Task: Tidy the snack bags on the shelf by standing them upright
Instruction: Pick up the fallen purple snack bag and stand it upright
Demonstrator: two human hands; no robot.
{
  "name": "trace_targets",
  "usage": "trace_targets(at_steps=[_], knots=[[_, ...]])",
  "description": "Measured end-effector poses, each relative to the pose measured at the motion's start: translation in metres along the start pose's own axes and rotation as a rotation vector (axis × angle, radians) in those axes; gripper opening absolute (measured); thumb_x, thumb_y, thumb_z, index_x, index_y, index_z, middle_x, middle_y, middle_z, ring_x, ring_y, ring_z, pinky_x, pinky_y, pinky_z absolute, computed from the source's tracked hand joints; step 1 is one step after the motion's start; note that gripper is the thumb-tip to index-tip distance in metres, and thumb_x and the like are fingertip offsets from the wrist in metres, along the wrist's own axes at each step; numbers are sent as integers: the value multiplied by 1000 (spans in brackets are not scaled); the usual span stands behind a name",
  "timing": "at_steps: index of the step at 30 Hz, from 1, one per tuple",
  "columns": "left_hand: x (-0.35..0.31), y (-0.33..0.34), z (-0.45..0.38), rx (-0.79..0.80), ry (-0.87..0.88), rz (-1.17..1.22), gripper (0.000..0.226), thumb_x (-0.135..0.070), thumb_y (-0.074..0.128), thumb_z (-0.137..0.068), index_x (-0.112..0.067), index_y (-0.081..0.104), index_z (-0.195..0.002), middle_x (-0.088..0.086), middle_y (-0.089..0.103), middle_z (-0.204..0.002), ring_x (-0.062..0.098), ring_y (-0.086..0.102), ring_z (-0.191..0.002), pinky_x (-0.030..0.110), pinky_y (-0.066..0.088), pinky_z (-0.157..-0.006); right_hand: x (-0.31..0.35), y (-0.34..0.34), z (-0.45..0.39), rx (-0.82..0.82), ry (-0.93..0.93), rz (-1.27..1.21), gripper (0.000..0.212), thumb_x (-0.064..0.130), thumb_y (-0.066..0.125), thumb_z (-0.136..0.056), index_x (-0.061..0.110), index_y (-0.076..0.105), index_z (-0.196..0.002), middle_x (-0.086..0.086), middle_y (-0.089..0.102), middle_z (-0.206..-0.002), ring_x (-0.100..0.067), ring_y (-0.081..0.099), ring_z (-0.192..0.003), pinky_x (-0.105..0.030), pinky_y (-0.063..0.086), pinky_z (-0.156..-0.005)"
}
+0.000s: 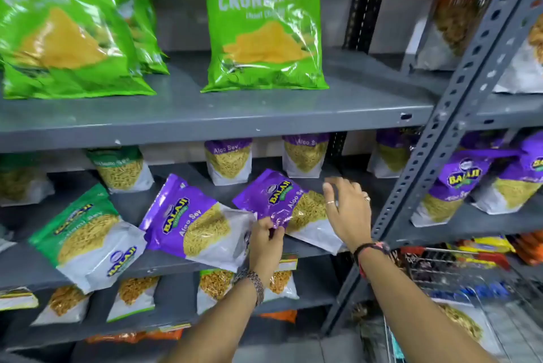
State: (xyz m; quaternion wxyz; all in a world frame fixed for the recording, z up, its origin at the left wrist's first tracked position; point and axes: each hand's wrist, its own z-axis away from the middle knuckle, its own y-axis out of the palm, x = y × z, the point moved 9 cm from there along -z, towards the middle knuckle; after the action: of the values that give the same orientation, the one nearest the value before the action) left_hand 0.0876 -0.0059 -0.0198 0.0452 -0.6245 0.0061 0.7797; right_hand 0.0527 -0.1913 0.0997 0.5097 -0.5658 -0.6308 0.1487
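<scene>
On the middle grey shelf (176, 262) lie three tilted Balaji snack bags: a green one (88, 236) at the left, a purple Aloo Sev bag (194, 224) in the middle and a second purple Aloo Sev bag (282, 201) to its right. My left hand (266, 240) pinches the lower edge of the right purple bag. Spread open, my right hand (348, 209) hovers over that bag's right side, and I cannot tell whether it touches. Behind them, two purple bags (229, 161) (305, 154) and a green bag (123, 168) stand upright.
Large green Crunchem bags (264, 27) (67, 27) stand on the upper shelf. A perforated grey upright post (446, 127) rises just right of my right hand. More purple bags (458, 186) sit on the right-hand rack. Orange-filled bags (132, 298) line the lower shelf. A wire basket (458, 280) stands at the lower right.
</scene>
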Motion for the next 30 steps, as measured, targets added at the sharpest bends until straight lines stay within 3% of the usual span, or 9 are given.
trace_targets(at_steps=[3,6,9,12,16,20,23,27,30], knots=[[46,28,-22,138,-387,142,10,-26,57,-84,-17,54,-81,6,57,-89,20,56,-78,27,55,-59,-30,56,-23,234,171,57,46,45,28,-95,9,55,-105,-15,62,-112,-35,51,-111,-44,38,-91],[69,34,-42,105,-527,289,13,-20,47,-91,-8,53,-88,8,54,-80,19,55,-60,19,47,-35,-53,98,-42,415,305,82,60,52,22,-93,6,55,-111,-21,59,-122,-38,54,-115,-45,41,-95],[84,37,-54,56,-592,390,21,-21,43,-94,-7,53,-83,8,53,-74,16,59,-50,18,49,-37,-76,139,-55,621,443,24,63,51,22,-93,6,55,-121,-23,56,-130,-37,52,-121,-44,39,-103],[93,47,-56,67,-628,439,23,-19,39,-96,-4,52,-86,9,56,-79,19,55,-70,24,54,-52,-100,171,-68,726,509,-20,65,52,33,-85,8,52,-128,-17,52,-137,-34,49,-125,-43,37,-106],[83,51,-50,77,-583,564,19,-7,40,-94,-4,54,-81,10,57,-82,21,55,-76,32,50,-70,-100,161,-71,657,561,-145,21,24,56,-85,4,61,-82,-12,58,-80,-23,56,-67,-28,44,-57],[71,42,-44,124,-421,538,23,-21,38,-97,-6,52,-109,11,64,-98,17,68,-71,25,57,-54,-120,143,-50,586,625,-149,29,14,54,-85,7,51,-57,1,50,-34,-7,48,-34,-17,36,-39],[59,31,-34,165,-335,373,17,-25,39,-96,-12,49,-90,8,64,-85,11,69,-56,25,54,-46,-131,115,-12,465,763,-342,25,3,51,-83,8,56,-59,-4,46,-42,-11,41,-31,-15,30,-28],[49,18,-25,226,-251,205,18,-28,46,-93,-16,47,-80,12,59,-87,21,60,-71,29,55,-60,-130,79,56,365,893,-568,33,4,47,-88,16,60,-60,10,51,-35,2,41,-29,-11,32,-31],[39,20,-15,344,-170,124,19,-28,48,-92,-16,46,-79,15,53,-88,22,53,-74,26,48,-57,-132,57,101,297,996,-681,31,4,44,-88,13,66,-68,2,57,-51,-6,45,-39,-14,31,-39]])
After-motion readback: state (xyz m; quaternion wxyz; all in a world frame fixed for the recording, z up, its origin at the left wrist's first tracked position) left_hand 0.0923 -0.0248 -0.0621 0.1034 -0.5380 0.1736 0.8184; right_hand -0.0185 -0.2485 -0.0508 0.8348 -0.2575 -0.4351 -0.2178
